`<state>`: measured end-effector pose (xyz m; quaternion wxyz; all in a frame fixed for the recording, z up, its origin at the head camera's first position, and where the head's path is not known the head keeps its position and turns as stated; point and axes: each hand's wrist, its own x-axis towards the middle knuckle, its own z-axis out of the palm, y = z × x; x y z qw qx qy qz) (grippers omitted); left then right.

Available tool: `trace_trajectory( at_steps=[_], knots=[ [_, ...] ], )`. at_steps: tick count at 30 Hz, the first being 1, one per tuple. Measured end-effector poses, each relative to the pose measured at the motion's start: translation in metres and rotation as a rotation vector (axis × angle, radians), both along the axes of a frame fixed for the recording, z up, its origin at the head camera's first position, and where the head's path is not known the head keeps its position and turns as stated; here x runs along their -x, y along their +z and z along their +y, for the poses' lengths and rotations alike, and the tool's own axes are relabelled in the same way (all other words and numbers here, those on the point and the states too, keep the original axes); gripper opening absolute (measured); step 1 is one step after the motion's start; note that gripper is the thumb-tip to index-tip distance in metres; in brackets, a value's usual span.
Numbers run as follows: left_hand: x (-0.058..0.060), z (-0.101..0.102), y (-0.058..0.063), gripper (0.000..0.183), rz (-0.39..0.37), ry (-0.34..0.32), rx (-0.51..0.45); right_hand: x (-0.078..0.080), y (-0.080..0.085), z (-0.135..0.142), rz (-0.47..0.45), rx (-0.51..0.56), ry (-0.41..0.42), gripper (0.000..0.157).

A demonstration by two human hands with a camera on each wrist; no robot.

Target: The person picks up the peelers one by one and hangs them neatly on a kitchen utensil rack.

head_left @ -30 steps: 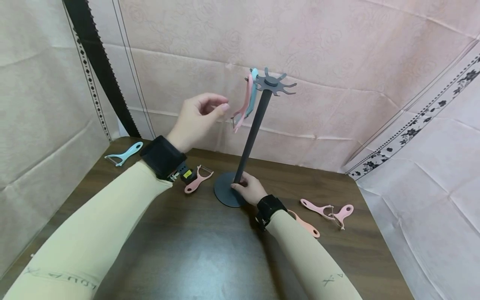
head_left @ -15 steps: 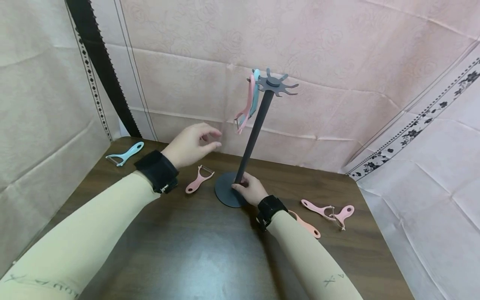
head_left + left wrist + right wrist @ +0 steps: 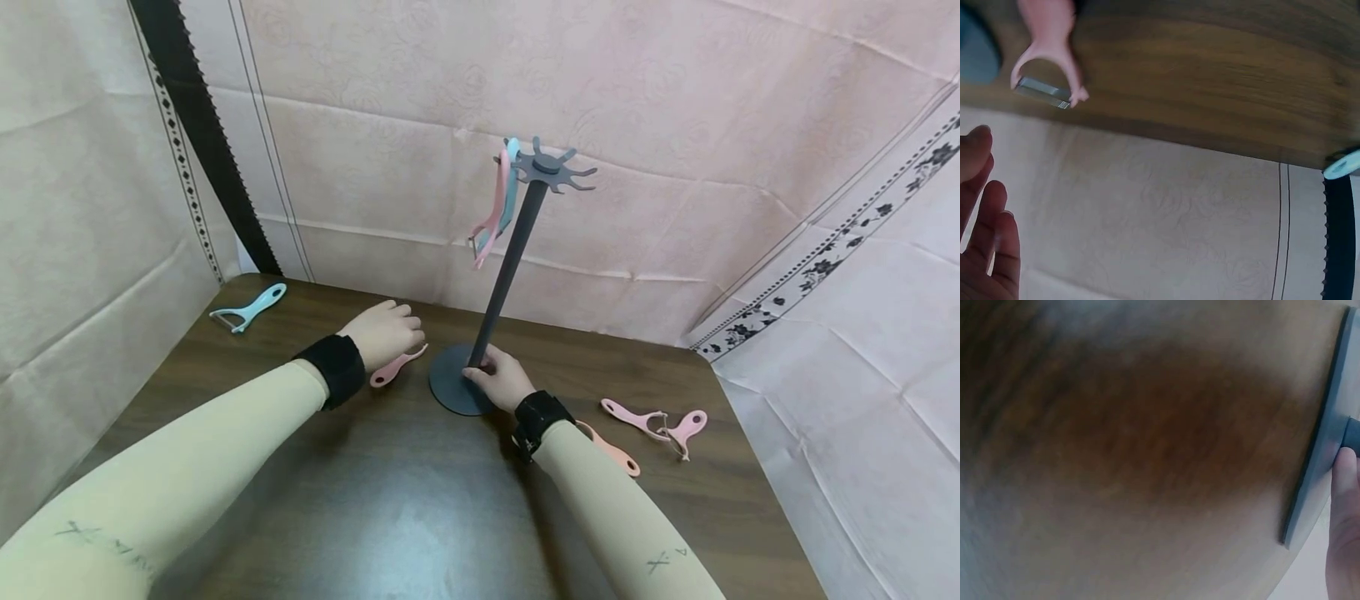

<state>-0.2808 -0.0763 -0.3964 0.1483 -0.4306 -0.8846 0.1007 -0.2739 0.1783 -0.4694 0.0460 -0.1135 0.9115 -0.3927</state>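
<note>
One blue peeler (image 3: 260, 306) lies far left. Next, the left hand (image 3: 382, 333), loose-fingered and holding nothing, hovers above a pink peeler (image 3: 393, 367) on the table (image 3: 337, 500). Two more peelers (image 3: 500, 187) hang from the stand (image 3: 511, 258), which the right hand (image 3: 506, 379) grips low, presumably to steady it.

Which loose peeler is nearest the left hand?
The pink peeler left of the stand, partly hidden by the left hand; the other loose peelers lie farther off.

We see a dark grey stand (image 3: 510, 267), brown wood-grained table (image 3: 405, 492), pale blue peeler (image 3: 261, 305) far left, pink peelers (image 3: 628, 412) right, dark-scribbled cream sleeves (image 3: 225, 437), black wristbands (image 3: 339, 368), and pinkish cloth (image 3: 375, 142), faintly rose-patterned, with a black-flowered border (image 3: 823, 265) right.
</note>
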Motion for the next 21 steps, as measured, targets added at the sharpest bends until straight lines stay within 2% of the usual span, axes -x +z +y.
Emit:
trace_trajectory(
  at_steps=[3,8,15,21],
  knots=[
    [0.004,0.002,-0.012,0.026,0.001,0.009,0.028,0.001,0.001,0.001,0.0,-0.005,-0.002,0.014],
    [0.007,-0.001,-0.027,0.032,-0.062,0.063,0.043,0.002,0.0,0.0,0.0,-0.01,0.007,0.016],
    [0.006,-0.008,-0.035,0.044,-0.099,0.119,0.059,0.002,-0.001,0.0,0.0,0.002,-0.001,0.016],
    [0.006,-0.004,-0.042,0.034,-0.095,0.099,0.024,0.001,-0.001,0.0,-0.007,-0.01,0.0,0.015]
  ],
)
